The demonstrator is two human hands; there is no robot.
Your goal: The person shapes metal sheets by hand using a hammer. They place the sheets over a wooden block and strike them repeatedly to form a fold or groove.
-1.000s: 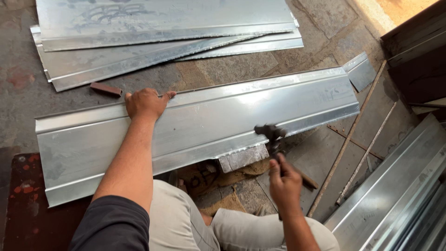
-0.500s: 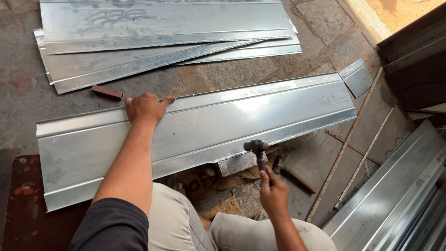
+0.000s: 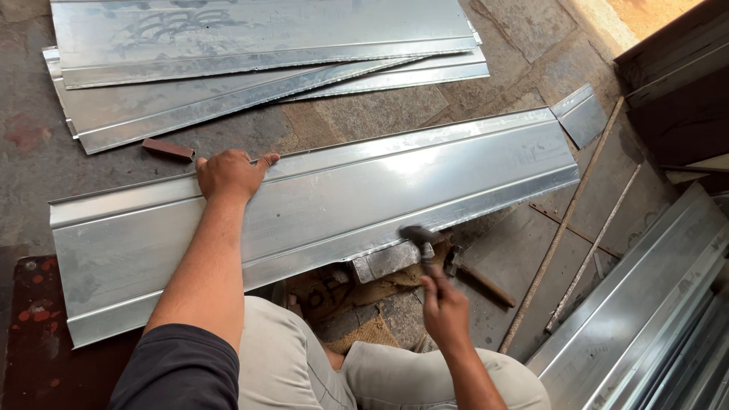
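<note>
A long folded metal sheet lies across my lap over a grey metal block. My left hand presses flat on the sheet's far edge, fingers spread. My right hand grips the handle of a hammer. The hammer's head touches the sheet's near folded edge just above the block. A scrap of brown sacking lies under the block.
Several more metal sheets are stacked on the stone floor beyond. A small rusty bar lies near my left hand. A second hammer and thin rods lie to the right, beside folded metal channels.
My right hand has swung the hammer down and leftward from above the sheet's edge until its head meets the fold. My left hand has stayed pressed on the sheet.
</note>
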